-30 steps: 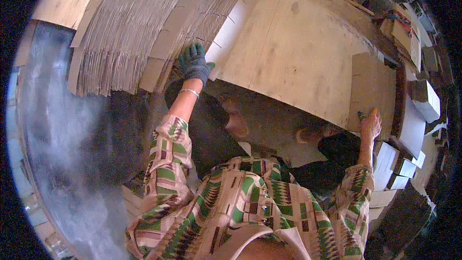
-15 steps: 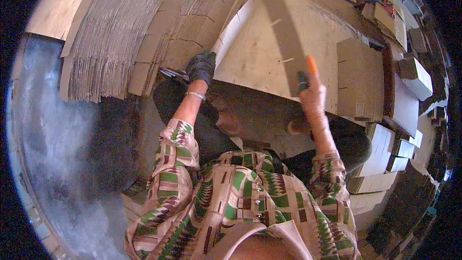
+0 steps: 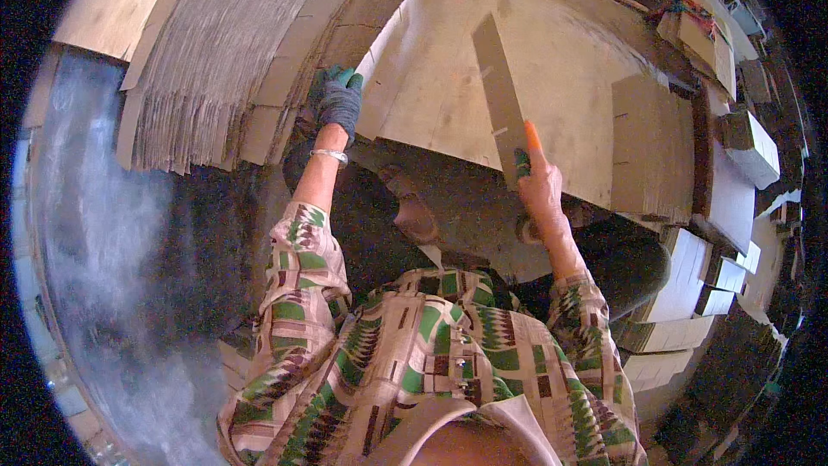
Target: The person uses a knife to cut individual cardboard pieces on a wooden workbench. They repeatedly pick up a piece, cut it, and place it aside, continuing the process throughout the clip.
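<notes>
My left hand (image 3: 335, 105) wears a dark grey glove with green fingertips. Its fingers are closed at the near end of a cardboard strip (image 3: 398, 24), which stands on edge with its pale face to the right. Just left of that strip lies a row of slotted brown cardboard strips (image 3: 345, 30). My right hand (image 3: 540, 190) grips the near end of another long cardboard strip (image 3: 498, 78), which has short slots and slants away over the wooden board (image 3: 440, 112). An orange cover sits on one right finger, a green one on another.
A large fanned stack of cardboard strips (image 3: 207, 43) lies at the left. To the right stands a brown cardboard stack (image 3: 647, 147), with pale cardboard bundles (image 3: 677, 280) below it. Part of the board's near edge runs above my legs.
My left hand has moved left and slightly away, and the pale-faced strip has shifted left with it. My right hand and its strip have moved a little left and nearer to me.
</notes>
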Demonstrator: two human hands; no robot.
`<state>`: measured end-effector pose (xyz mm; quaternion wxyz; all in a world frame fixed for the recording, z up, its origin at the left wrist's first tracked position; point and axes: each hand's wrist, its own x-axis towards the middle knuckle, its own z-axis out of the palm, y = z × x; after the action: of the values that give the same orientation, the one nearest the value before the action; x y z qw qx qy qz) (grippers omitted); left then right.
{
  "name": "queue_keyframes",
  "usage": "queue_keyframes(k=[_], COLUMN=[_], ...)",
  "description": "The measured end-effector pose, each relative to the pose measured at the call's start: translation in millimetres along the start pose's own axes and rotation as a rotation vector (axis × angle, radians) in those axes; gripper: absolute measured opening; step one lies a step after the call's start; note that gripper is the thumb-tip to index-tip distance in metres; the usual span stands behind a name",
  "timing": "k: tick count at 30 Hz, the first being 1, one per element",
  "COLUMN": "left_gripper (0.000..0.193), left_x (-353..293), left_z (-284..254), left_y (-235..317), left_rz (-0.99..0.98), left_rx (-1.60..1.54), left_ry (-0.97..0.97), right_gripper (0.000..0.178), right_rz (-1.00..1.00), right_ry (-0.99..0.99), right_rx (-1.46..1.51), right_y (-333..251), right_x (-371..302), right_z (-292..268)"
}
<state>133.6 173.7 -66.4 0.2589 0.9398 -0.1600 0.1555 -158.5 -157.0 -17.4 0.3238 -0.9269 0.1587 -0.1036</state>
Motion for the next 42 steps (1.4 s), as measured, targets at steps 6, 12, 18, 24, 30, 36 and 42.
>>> queue_keyframes(k=[6, 12, 18, 24, 30, 36, 42], left_gripper=[0.034, 0.035, 0.037, 0.034, 0.031, 0.029, 0.036], left_x=[-38.0, -113.4, -126.7, -142.4, -126.1, -95.5, -109.4], left_z=[7.0, 37.6, 34.9, 73.3, 23.5, 22.2, 76.2], left_y=[91.8, 157.3, 189.5, 149.7, 188.1, 173.5, 141.8], left_rz=[0.246, 0.256, 0.039, 0.244, 0.214, 0.375, 0.409], left_rx=[0.109, -0.295, -0.359, -0.290, -0.142, -0.353, -0.038], left_ry=[-0.323, -0.386, -0.561, -0.312, -0.228, -0.716, -0.677], right_gripper=[0.095, 0.098, 0.103, 0.103, 0.095, 0.088, 0.088], right_rz=[-0.073, -0.221, -0.125, -0.145, -0.230, -0.251, -0.282], right_ry=[0.045, 0.061, -0.070, -0.105, 0.032, 0.020, 0.110], right_rx=[0.133, -0.124, -0.212, -0.183, -0.119, -0.178, -0.133], right_y=[-68.1, -40.5, -15.9, -36.1, -58.4, -59.3, -68.9], right_x=[31.4, 30.7, 20.4, 18.3, 21.5, 25.3, 38.2], right_z=[-19.8, -12.4, -2.7, -1.3, -27.7, -48.9, -49.2])
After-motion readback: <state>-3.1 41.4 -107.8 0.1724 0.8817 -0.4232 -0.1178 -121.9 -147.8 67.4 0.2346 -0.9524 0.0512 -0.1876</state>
